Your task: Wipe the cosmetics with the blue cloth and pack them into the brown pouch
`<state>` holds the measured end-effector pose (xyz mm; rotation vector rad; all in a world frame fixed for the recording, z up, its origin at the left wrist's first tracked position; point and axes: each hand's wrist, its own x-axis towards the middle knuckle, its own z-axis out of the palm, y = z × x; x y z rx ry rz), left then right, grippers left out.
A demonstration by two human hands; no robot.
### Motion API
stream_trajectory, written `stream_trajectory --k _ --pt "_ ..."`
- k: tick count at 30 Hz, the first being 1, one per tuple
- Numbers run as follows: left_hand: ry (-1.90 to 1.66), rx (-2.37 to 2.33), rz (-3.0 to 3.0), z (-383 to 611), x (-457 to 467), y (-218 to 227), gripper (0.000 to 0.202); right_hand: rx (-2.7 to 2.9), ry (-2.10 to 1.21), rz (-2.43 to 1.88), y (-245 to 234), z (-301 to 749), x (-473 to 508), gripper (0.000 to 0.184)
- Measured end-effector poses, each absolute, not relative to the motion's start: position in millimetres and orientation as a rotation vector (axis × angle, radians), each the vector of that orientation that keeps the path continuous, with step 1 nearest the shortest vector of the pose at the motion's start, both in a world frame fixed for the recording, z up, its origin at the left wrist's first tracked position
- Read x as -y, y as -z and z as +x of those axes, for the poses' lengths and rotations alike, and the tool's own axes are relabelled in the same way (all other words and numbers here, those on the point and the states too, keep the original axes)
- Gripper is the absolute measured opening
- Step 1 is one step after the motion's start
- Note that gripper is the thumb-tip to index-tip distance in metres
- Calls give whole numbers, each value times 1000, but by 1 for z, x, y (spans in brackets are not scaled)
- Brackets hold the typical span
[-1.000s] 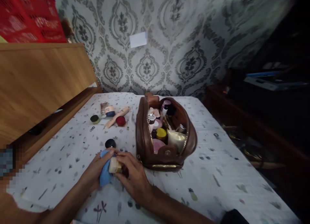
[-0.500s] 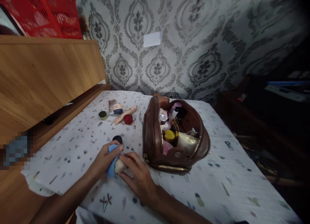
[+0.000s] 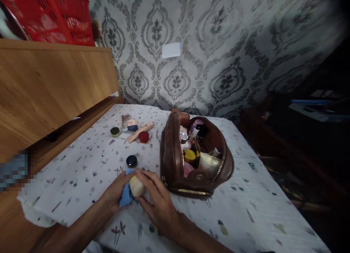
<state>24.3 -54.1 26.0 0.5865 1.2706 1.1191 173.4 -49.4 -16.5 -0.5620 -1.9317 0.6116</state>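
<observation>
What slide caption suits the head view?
Left hand holds blue cloth against pale container in right hand, beside open bag.

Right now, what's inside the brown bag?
In the open brown bag you can see a round yellow lid, a pale gold tube and something pink, among other things. They cover the bottom, so anything underneath is hidden.

Cream-coloured jar (image 3: 137,187), tilted, against crumpled blue cloth (image 3: 126,196)

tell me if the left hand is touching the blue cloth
Touching. The head view shows the left hand gripping the blue cloth, its thumb lying across it with blue visible on both sides.
</observation>
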Motion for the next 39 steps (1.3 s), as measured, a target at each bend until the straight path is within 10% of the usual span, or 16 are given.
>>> stream_trajectory --k 8,15,39 --pt "-1142 -1137 1650 44 48 -70 12 1745 -821 -582 -87 221 52 46" --pt "-981 -1137 2713 67 32 -69 47 1498 -686 -888 -143 292 -48 36" --pt "-1105 -1184 2598 86 -42 -104 24 1427 -1351 -760 -130 306 -107 30"
